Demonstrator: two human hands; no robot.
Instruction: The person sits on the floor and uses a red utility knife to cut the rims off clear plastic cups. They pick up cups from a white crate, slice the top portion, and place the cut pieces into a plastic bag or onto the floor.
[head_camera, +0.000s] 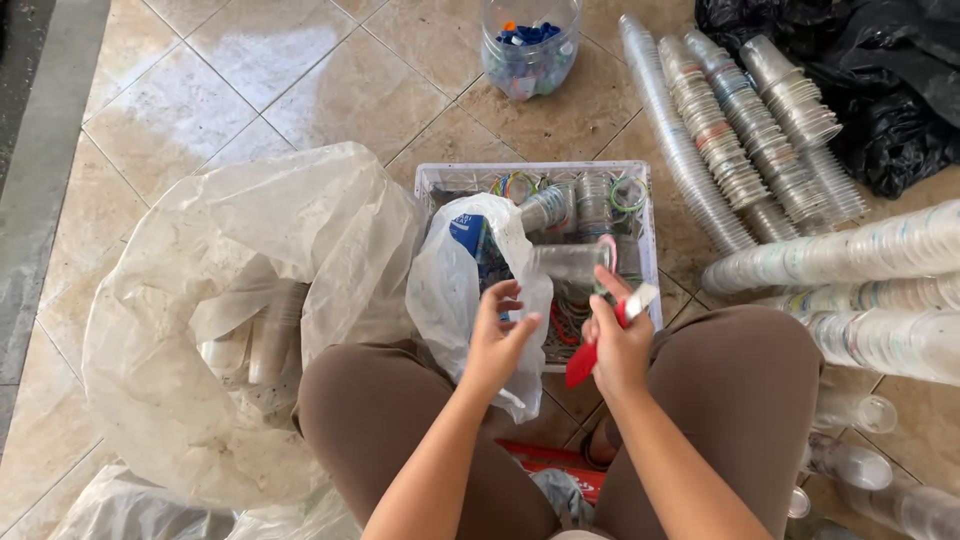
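— What are the hands doing?

— The right hand (618, 345) is clenched around a red-handled cutter (600, 340), its pale blade end poking up past the thumb. The left hand (497, 340) is released, fingers spread and curled, holding nothing, just beside a small white plastic bag (455, 290) that hangs over the rim of a white crate (440, 178).

— And in the crate?

— Clear plastic cups (565, 215) lying on their sides, plus loose coloured rings. The crate sits on the floor between the person's knees.

— What about the floor itself?

— Glossy beige tiles (330, 90) with dark grout lines. To the left, a big clear sack (240, 300) gapes open with cups inside. To the right, long nested stacks of cups (740, 140) lie across the tiles, with black bags (880, 80) behind them. Further off stands a clear jar (530, 45) of blue caps.
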